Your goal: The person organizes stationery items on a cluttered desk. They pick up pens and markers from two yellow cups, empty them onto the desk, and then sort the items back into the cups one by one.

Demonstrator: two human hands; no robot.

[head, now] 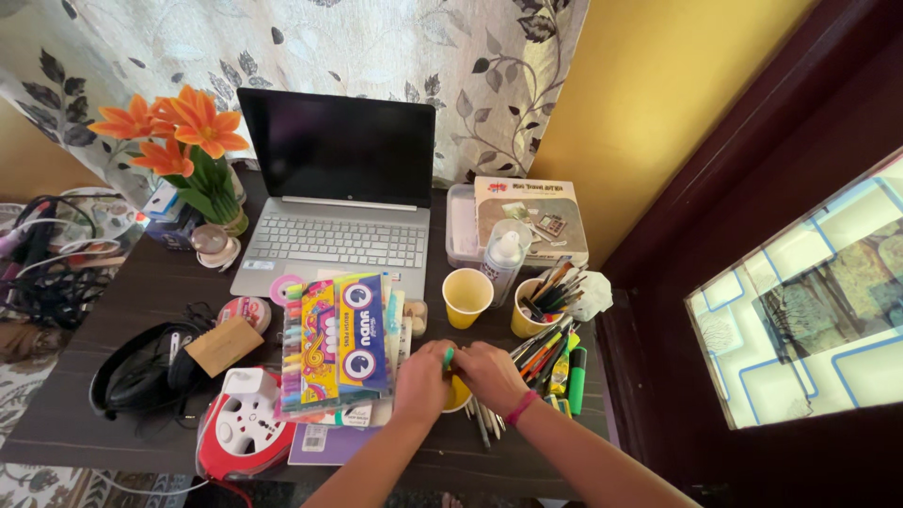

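1. Nearest the camera, both forearms enter from the bottom edge and meet at the middle of the dark wooden surface. I log a pink band on the right wrist.
2. Left hand and right hand are touching, both closed around a small green pen. Only its tip shows, poking up between the two grips. Each grip reads as clamped on it; I cannot tell which carries more of the hold.
3. Key relation: the pen sits directly between the hands, its long axis roughly upright and pointing away from the person. Neither hand is nearer; both are on it.
4. Under the hands, a yellow round object is partly hidden; I cannot tell what it is. Loose pens lie just beside the right hand.
5. Just left of the left hand: a colourful marker pack lying flat over notebooks. Further left, a red and white extension reel and black headphones.
6. Beyond the hands: an empty yellow cup, and a second yellow cup crammed with brushes and pens. A white spray bottle stands between them, slightly behind.
7. Far side: open laptop, screen dark; a flat boxed set to its right; orange flowers to its left, against a leaf-print curtain.
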